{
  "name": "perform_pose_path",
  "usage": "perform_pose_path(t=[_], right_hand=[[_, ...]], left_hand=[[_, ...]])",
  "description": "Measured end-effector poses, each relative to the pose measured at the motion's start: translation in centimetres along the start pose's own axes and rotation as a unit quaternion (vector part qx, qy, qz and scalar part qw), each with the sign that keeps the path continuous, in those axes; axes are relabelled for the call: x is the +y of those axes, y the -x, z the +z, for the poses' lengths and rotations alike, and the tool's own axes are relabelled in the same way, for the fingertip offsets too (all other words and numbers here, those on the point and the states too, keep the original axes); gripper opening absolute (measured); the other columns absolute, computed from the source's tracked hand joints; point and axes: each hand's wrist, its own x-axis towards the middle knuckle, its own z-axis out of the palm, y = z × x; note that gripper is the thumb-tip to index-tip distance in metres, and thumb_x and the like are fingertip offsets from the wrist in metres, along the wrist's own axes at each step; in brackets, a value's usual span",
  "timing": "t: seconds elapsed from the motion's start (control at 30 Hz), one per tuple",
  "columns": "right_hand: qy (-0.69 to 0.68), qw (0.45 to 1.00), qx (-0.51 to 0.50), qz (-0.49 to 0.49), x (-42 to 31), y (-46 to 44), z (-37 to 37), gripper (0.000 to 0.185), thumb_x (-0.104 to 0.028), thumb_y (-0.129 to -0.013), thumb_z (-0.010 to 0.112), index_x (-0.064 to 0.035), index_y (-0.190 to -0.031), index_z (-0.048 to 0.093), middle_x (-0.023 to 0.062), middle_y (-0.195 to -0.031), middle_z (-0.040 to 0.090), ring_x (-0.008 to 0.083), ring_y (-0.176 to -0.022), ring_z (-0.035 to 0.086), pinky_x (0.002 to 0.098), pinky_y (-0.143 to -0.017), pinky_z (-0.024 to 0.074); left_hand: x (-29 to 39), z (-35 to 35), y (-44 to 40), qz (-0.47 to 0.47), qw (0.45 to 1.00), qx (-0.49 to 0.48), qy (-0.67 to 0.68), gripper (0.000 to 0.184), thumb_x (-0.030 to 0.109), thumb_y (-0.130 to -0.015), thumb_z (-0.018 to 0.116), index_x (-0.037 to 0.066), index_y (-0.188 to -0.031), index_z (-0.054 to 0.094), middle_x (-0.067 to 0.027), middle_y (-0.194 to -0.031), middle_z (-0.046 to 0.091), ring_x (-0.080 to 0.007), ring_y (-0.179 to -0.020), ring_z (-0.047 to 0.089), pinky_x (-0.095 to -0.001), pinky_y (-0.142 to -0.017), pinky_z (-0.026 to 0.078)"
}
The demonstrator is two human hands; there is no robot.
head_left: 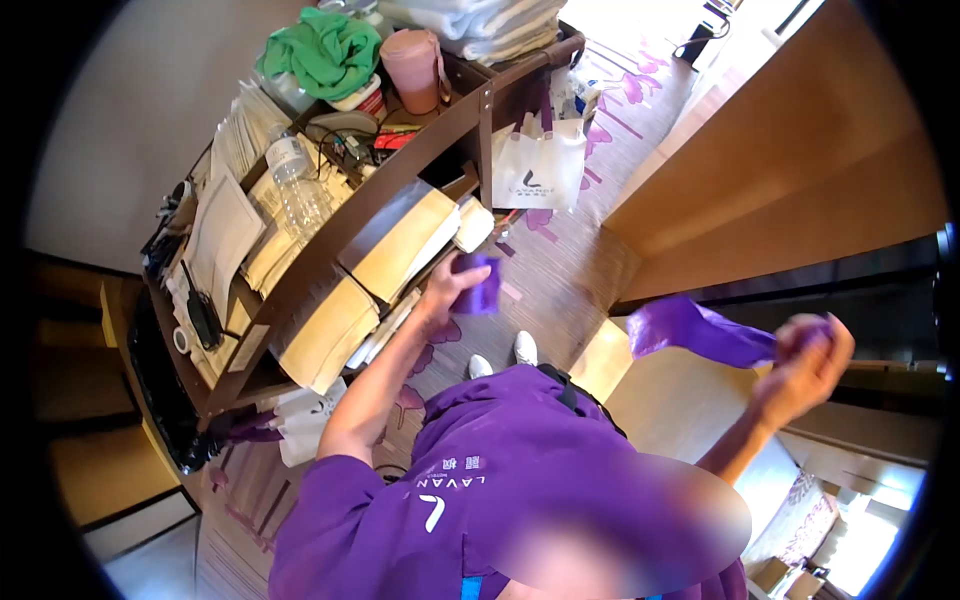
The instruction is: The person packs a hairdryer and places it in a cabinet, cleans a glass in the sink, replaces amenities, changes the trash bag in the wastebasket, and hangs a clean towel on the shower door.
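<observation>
My left hand (pixel 447 287) is closed on a small purple piece (pixel 479 286), its thumb lying across the top. The piece looks glossy, but I cannot tell whether it is folded or rolled. Over on the right, my right hand (pixel 803 372) is wrapped round the bunched end of a shiny purple strip (pixel 690 332). The strip's wide, loose end stretches out to the left in the air. A gap separates the two purple things. My left hand is beside the dark wooden cart (pixel 408 160), close to its lower compartments.
The cart carries a water bottle (pixel 296 185), a pink tumbler (pixel 413 70), a green cloth (pixel 322 52), white towels (pixel 480 25) and a black radio (pixel 203 308). Beige packets (pixel 405 235) fill its lower compartments. A white bag (pixel 540 165) hangs at its end. A wooden panel (pixel 770 150) rises on the right.
</observation>
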Motion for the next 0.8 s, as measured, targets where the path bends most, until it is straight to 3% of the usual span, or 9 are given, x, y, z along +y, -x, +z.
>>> perform_pose_path(t=[0.1,0.2,0.27,0.47,0.53,0.6,0.63,0.67,0.8], right_hand=[[-0.003,0.983,-0.142,0.118,1.2,2.7,3.6,0.007,-0.006,-0.099,0.061,-0.0060,-0.106,0.063,-0.0007,-0.086,0.060,0.0063,-0.075,0.056,0.0192,-0.066,0.0454],[0.031,0.977,-0.197,0.070,3.0,5.0,5.8,0.010,0.004,-0.092,0.065,-0.0017,-0.100,0.064,0.0027,-0.094,0.061,0.0087,-0.079,0.058,0.0207,-0.070,0.0474],[0.164,0.962,-0.217,-0.034,1.9,5.0,6.2,0.015,0.007,-0.084,0.066,-0.0007,-0.096,0.065,0.0095,-0.089,0.060,0.0175,-0.075,0.062,0.0255,-0.068,0.0500],[0.143,0.973,-0.157,0.096,1.7,7.0,3.3,0.017,0.006,-0.084,0.068,-0.0018,-0.099,0.066,0.0080,-0.084,0.066,0.0135,-0.074,0.066,0.0256,-0.068,0.0518],[0.165,0.971,-0.123,0.118,1.4,7.7,1.9,0.015,0.006,-0.084,0.068,-0.0014,-0.098,0.067,0.0075,-0.081,0.067,0.0123,-0.073,0.066,0.0255,-0.068,0.0518],[0.190,0.967,-0.100,0.140,1.4,8.5,0.2,0.014,0.006,-0.084,0.068,-0.0009,-0.096,0.067,0.0070,-0.079,0.068,0.0111,-0.072,0.065,0.0253,-0.068,0.0518],[0.181,0.964,-0.094,0.171,1.9,9.2,-0.4,0.011,0.006,-0.084,0.068,-0.0002,-0.093,0.067,0.0066,-0.076,0.068,0.0107,-0.070,0.065,0.0252,-0.067,0.0517],[0.169,0.961,-0.089,0.199,2.4,9.7,-0.9,0.008,0.006,-0.084,0.067,0.0005,-0.090,0.068,0.0063,-0.074,0.069,0.0102,-0.069,0.064,0.0252,-0.066,0.0516],[0.155,0.969,-0.128,0.143,2.4,10.3,-0.4,0.006,0.004,-0.082,0.069,-0.0015,-0.084,0.069,0.0094,-0.074,0.070,0.0164,-0.066,0.066,0.0284,-0.063,0.0513]], left_hand=[[10.4,2.2,0.8,0.223,0.974,-0.003,0.039,0.049,0.023,-0.079,0.072,0.007,-0.122,0.055,-0.0047,-0.103,0.060,-0.0157,-0.094,0.059,-0.0297,-0.084,0.049],[20.0,1.8,0.8,0.471,0.807,0.246,-0.257,0.054,0.020,-0.082,0.079,0.008,-0.128,0.054,-0.0086,-0.109,0.063,-0.0223,-0.098,0.061,-0.0361,-0.089,0.050],[22.9,-1.4,-2.6,0.505,0.667,0.335,-0.433,0.050,0.021,-0.084,0.078,0.010,-0.126,0.054,-0.0176,-0.109,0.065,-0.0306,-0.100,0.065,-0.0400,-0.089,0.050],[20.5,-11.8,-15.9,0.270,0.817,0.092,-0.500,0.041,0.034,-0.098,0.057,0.000,-0.121,0.059,-0.0256,-0.114,0.065,-0.0432,-0.105,0.063,-0.0447,-0.088,0.048],[21.6,-10.8,-14.8,0.198,0.807,0.085,-0.549,0.047,0.039,-0.101,0.049,-0.002,-0.123,0.058,-0.0286,-0.114,0.064,-0.0436,-0.105,0.062,-0.0464,-0.090,0.047],[22.4,-6.4,-10.9,0.235,0.736,0.196,-0.604,0.045,0.037,-0.101,0.052,-0.001,-0.125,0.059,-0.0263,-0.116,0.064,-0.0424,-0.109,0.060,-0.0470,-0.092,0.046],[20.7,-6.8,-11.9,0.445,0.614,0.274,-0.592,0.037,0.030,-0.100,0.055,0.000,-0.120,0.062,-0.0221,-0.116,0.065,-0.0416,-0.111,0.058,-0.0474,-0.094,0.045],[21.5,-2.9,-8.8,0.525,0.587,0.286,-0.547,0.025,0.019,-0.097,0.062,0.002,-0.115,0.065,-0.0185,-0.114,0.065,-0.0383,-0.110,0.058,-0.0446,-0.095,0.046],[16.7,8.2,-2.1,0.437,0.849,-0.059,-0.292,0.029,0.009,-0.084,0.077,0.004,-0.109,0.065,-0.0133,-0.115,0.065,-0.0273,-0.106,0.061,-0.0378,-0.094,0.047]])
